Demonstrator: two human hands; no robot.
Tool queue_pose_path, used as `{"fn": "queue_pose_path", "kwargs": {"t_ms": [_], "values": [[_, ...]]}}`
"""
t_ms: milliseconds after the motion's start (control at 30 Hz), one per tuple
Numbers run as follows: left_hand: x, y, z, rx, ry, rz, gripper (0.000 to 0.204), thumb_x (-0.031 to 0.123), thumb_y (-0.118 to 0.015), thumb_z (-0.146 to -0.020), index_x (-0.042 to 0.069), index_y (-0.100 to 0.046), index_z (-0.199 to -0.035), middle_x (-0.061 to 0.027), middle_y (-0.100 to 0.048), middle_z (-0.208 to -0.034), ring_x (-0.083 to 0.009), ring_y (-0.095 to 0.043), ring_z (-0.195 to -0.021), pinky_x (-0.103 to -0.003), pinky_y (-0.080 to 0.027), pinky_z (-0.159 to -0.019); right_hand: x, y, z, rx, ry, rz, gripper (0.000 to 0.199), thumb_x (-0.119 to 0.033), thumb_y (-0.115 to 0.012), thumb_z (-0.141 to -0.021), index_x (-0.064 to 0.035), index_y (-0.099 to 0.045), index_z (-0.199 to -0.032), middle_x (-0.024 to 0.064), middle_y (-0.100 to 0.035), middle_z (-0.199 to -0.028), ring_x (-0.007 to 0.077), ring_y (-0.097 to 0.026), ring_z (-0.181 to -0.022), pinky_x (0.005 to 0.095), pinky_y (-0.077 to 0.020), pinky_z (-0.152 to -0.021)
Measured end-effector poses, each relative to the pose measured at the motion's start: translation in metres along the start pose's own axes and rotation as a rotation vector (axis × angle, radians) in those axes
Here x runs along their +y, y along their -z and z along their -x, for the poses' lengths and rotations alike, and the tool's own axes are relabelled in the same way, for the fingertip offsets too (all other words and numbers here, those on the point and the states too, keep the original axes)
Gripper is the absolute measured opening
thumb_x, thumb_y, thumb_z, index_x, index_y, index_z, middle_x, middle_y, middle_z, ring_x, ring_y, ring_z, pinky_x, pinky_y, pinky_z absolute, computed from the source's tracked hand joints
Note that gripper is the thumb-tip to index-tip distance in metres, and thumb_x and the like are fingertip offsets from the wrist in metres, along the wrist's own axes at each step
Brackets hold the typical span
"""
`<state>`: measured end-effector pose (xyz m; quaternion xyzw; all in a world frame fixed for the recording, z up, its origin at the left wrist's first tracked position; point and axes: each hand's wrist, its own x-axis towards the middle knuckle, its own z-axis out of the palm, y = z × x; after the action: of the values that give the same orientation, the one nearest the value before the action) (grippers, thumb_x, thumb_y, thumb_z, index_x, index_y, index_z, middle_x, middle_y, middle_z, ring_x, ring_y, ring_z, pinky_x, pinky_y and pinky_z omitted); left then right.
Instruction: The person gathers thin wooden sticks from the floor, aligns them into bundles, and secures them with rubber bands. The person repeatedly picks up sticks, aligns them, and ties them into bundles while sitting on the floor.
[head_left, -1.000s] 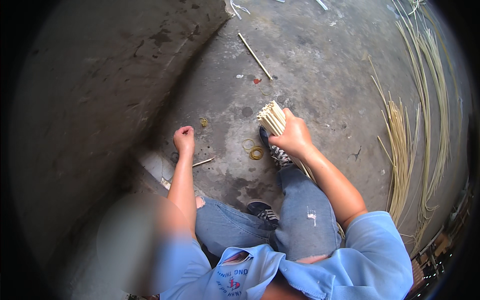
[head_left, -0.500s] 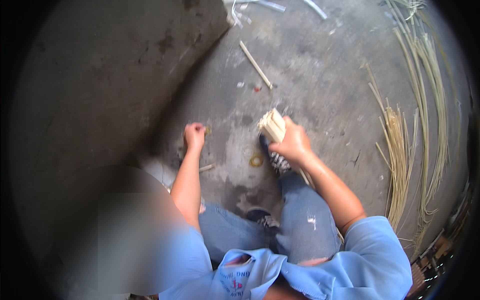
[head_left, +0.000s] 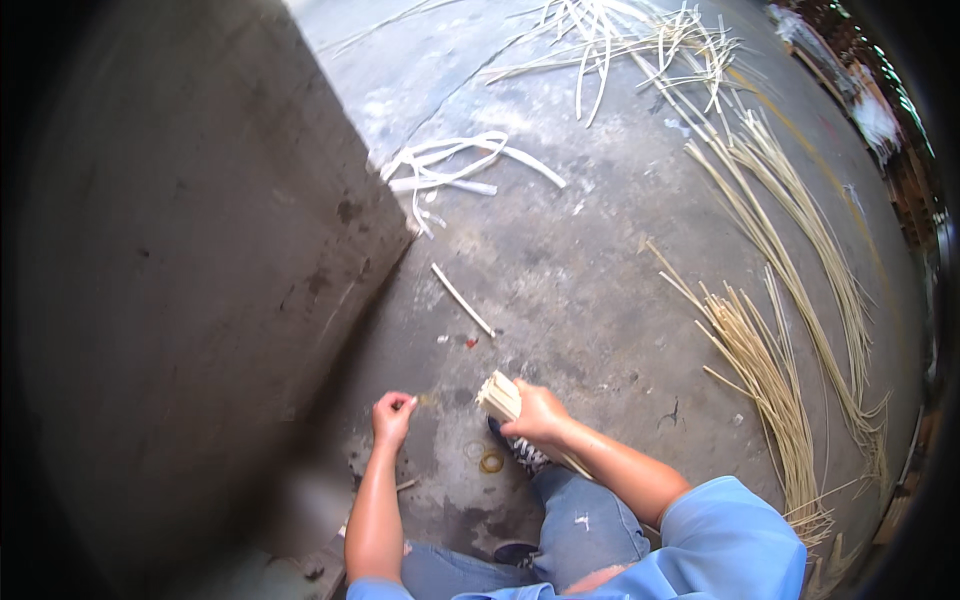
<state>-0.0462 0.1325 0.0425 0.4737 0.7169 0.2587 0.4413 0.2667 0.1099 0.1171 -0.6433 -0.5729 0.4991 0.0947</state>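
Note:
A bundle of pale, cut rattan-like sticks (head_left: 499,397) is gripped in my right hand (head_left: 540,415), its blunt ends pointing up above my shoe. The lower part of the bundle runs back along my forearm, mostly hidden. To the left, my left hand (head_left: 391,420) is closed in a pinch over the floor. A blurred yellowish bit shows at its fingertips, too small to name. Between my hands and nearer to me, a yellow ring like a rubber band (head_left: 490,461) lies on the concrete.
A large dark upright panel (head_left: 230,200) stands close on my left. One loose pale stick (head_left: 463,300) lies ahead. White strips (head_left: 440,165) curl by the panel's corner. Long bundles of pale strands (head_left: 765,390) spread along the right, with more tangled strands (head_left: 650,45) farther off.
My view has tilted up, so the far floor shows and my hands sit lower in the picture. My right hand still grips the stick bundle; my left stays pinched.

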Motion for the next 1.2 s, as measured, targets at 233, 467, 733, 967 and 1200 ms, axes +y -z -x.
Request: {"fn": "queue_pose_path", "kwargs": {"t_ms": [233, 467, 733, 967, 1200], "values": [[0.023, -0.023, 0.011, -0.193, 0.066, 0.24, 0.014, 0.018, -0.074, -0.095, 0.005, -0.07, -0.093, 0.0038, -0.063, -0.076, -0.0041, -0.052, -0.063, -0.023, -0.041, -0.055, 0.019, -0.007, -0.018, -0.115, 0.043, -0.256, 0.064, -0.022, -0.084, -0.064, -0.0002, -0.063, -0.12, 0.0199, -0.073, -0.111, 0.0312, -0.071, -0.107, 0.0381, -0.0542, -0.096], [0.027, -0.051, 0.04, -0.365, 0.253, 0.491, 0.01, 0.014, -0.07, -0.098, 0.004, -0.067, -0.097, 0.0009, -0.071, -0.087, -0.0037, -0.054, -0.065, -0.021, -0.043, -0.057, 0.012, -0.006, -0.02, -0.156, 0.016, -0.264, 0.062, -0.023, -0.082, -0.064, 0.0006, -0.063, -0.118, 0.0209, -0.072, -0.109, 0.0322, -0.071, -0.105, 0.0392, -0.0539, -0.094], [0.012, -0.065, 0.056, -0.434, 0.185, 0.314, 0.009, 0.013, -0.074, -0.095, 0.004, -0.072, -0.096, 0.0018, -0.069, -0.083, -0.006, -0.057, -0.071, -0.024, -0.046, -0.063, 0.011, -0.003, -0.018, -0.128, 0.023, -0.266, 0.062, -0.021, -0.081, -0.064, 0.0009, -0.062, -0.118, 0.0212, -0.072, -0.109, 0.0325, -0.071, -0.105, 0.0392, -0.0539, -0.093], [-0.047, -0.044, 0.044, -0.117, 0.116, -0.175, 0.018, 0.02, -0.075, -0.089, 0.002, -0.075, -0.094, -0.0123, -0.074, -0.085, -0.0239, -0.068, -0.078, -0.037, -0.054, -0.074, 0.002, -0.004, -0.016, -0.123, 0.034, -0.25, 0.061, -0.02, -0.081, -0.065, 0.0014, -0.061, -0.118, 0.0221, -0.072, -0.108, 0.0341, -0.071, -0.105, 0.0396, -0.0534, -0.095], [-0.062, -0.046, 0.04, 0.225, 0.101, -0.45, 0.019, 0.023, -0.079, -0.086, 0.008, -0.074, -0.097, -0.0116, -0.067, -0.099, -0.0306, -0.066, -0.094, -0.043, -0.053, -0.085, 0.005, 0.001, -0.014, -0.112, 0.012, -0.188, 0.06, -0.021, -0.081, -0.065, 0.0017, -0.061, -0.117, 0.0235, -0.072, -0.107, 0.0361, -0.071, -0.105, 0.0407, -0.0538, -0.094]]}}
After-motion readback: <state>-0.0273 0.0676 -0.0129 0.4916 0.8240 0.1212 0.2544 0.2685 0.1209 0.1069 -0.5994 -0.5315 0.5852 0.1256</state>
